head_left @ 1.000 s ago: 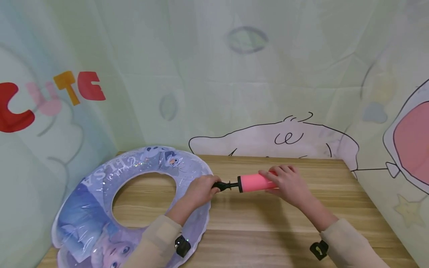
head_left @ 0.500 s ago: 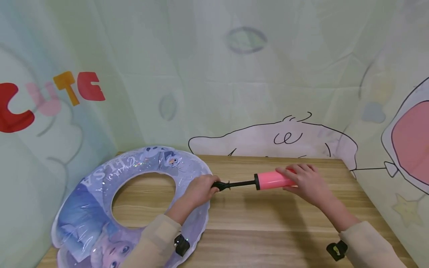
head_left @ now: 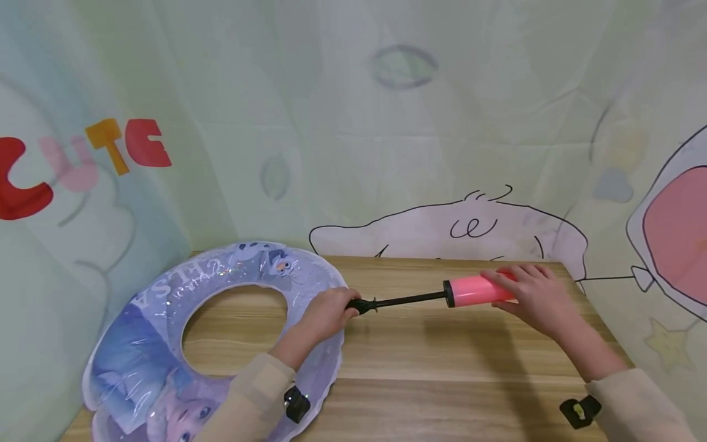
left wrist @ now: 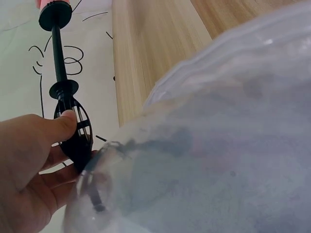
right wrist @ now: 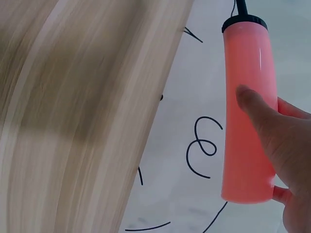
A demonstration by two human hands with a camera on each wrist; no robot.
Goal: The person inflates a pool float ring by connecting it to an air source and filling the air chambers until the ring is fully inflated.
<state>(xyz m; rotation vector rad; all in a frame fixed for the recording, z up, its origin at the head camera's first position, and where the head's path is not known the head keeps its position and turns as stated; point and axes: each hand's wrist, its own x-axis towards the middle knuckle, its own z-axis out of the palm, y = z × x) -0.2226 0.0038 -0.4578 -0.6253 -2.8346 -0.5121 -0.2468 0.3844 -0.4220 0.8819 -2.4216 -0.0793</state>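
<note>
A pink hand pump (head_left: 469, 291) is held lengthwise above the table, its black rod (head_left: 411, 300) drawn far out of the barrel. My left hand (head_left: 327, 312) grips the black handle (left wrist: 77, 141), thumb on one side and fingers behind it. Round the pink barrel (right wrist: 249, 111) my right hand (head_left: 538, 299) is wrapped, its thumb lying along the near side in the right wrist view. An inflated blue and purple swim ring (head_left: 138, 344) with cartoon figures lies at the left, partly under my left forearm. It fills much of the left wrist view.
The wood-grain table (head_left: 397, 402) carries the ring and reaches back to a printed cloth backdrop (head_left: 353, 123). Another cloth side with red and orange letters (head_left: 146, 143) stands at the left, and one with a balloon print (head_left: 676, 233) at the right.
My right hand has moved steadily to the right with the pink barrel, so much more of the black rod shows. The left hand keeps the handle nearly in place.
</note>
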